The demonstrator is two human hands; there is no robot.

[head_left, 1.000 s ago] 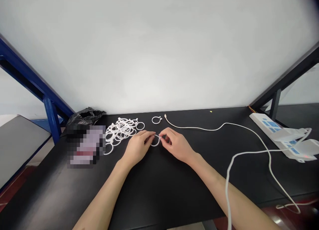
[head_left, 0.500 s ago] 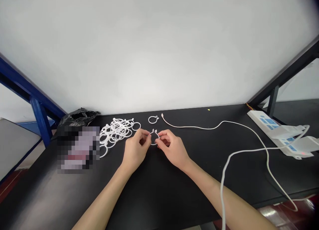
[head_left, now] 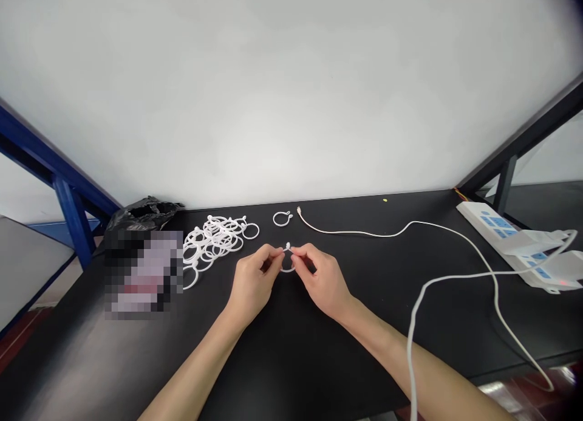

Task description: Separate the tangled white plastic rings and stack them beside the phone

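A white curtain ring (head_left: 287, 270) is pinched on both sides between my two hands over the black table. My left hand (head_left: 254, 281) grips its left side with thumb and fingers pressed together. On the opposite side, my right hand (head_left: 324, 280) pinches the ring in the same way. The ring's knobbed ends meet at the top between my fingertips; whether they are latched I cannot tell. Another ring (head_left: 282, 225) lies alone just beyond my hands. To the left is a loose heap of several white rings (head_left: 217, 246).
A black plastic bag (head_left: 141, 215) and a blurred-out object (head_left: 148, 269) sit at the left. A white cable (head_left: 359, 232) runs across the right side by my right forearm. Beyond it lies a white power strip (head_left: 514, 242). A pale wall stands behind the table.
The ring's two ends were apart and now come together at the top. Both hands have moved slightly closer and nearer to me, still pinching it.
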